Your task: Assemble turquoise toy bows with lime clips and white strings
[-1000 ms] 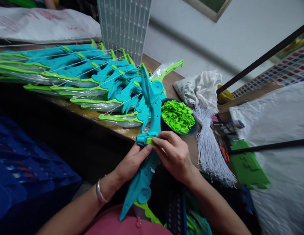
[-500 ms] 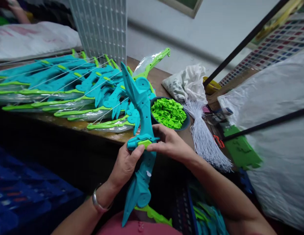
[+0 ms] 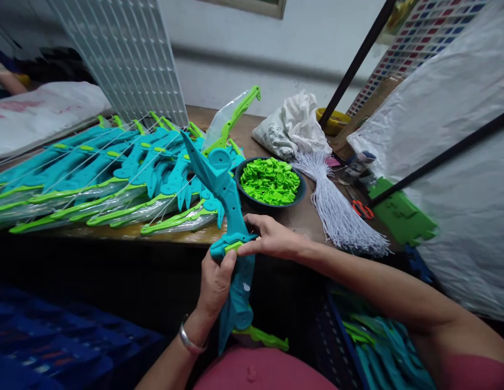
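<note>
Head view. The turquoise, bow-shaped plastic body with pointed ends (image 3: pixel 231 208) stands nearly upright in front of the person, gripped at its middle collar by both hands. The small lime-green plastic block (image 3: pixel 233 247) is seated at the front of this collar, between the two thumb tips.

Left hand (image 3: pixel 214 281): closed around the left side of the body; the thumb lies on the front face, its tip just below the block, and the other fingers are largely hidden behind. Right hand (image 3: pixel 272 235): partly closed over the collar's right side, with a visible gap between thumb and index finger; the thumb tip touches the block's right end and the index fingertip is near the body's right edge. The remaining fingers cannot be seen clearly.

The round dark bowl of lime-green plastic pieces (image 3: pixel 303 189) stands on the brown tabletop (image 3: pixel 304 221), just beyond the right hand.

Difference from the earlier frames: one second ago, the right fingers pinched the block; now thumb and index finger are spread. Since half a second ago, less of the block's face shows.
</note>
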Available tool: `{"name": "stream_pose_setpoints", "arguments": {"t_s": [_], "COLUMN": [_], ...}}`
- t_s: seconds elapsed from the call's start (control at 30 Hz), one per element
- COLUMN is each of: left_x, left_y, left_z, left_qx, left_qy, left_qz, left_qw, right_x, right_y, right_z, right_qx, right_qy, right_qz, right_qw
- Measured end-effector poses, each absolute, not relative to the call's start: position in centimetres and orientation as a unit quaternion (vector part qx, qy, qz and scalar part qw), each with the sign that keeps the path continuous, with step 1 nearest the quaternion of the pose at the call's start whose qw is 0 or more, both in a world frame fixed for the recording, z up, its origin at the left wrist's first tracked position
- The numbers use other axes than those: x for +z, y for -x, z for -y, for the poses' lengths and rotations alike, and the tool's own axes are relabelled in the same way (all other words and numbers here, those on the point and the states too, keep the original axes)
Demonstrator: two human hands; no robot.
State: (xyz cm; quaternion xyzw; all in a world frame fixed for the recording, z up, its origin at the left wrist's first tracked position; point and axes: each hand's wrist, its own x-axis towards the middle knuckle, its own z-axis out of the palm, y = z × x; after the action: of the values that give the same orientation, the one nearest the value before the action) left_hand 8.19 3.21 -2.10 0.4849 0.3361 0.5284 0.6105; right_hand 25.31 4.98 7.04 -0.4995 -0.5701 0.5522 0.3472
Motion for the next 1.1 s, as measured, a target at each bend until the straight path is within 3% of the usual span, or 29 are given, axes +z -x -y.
{"name": "stream_pose_setpoints", "arguments": {"t_s": [0.33,0.57,0.83,1.1], "left_x": [-1.2,-1.0,-0.9,-0.7], "left_y": [-7.2,-7.1,-7.3,-7.3], "left_z": [-1.7,-0.9,-0.1,0.2], "left_qx": [0.508,0.51,0.519,0.525], "left_qy": [-0.495,-0.494,-0.494,-0.535], "left_qz": [-0.334,-0.329,-0.319,-0.34], "left_qw": [0.621,0.623,0.621,0.567], "right_x": [7.7,7.9,8.4,8.7], "right_y": [-24.3,-24.6,-25.3,-25.3], "right_z": [-1.7,-0.7,-2.2,-1.0], "right_qx": [0.618,0.466,0.522,0.376], "right_qy": [0.483,0.507,0.449,0.517], "right_qz": [0.488,0.628,0.647,0.715], "right_qw": [0.382,0.363,0.329,0.283]}}
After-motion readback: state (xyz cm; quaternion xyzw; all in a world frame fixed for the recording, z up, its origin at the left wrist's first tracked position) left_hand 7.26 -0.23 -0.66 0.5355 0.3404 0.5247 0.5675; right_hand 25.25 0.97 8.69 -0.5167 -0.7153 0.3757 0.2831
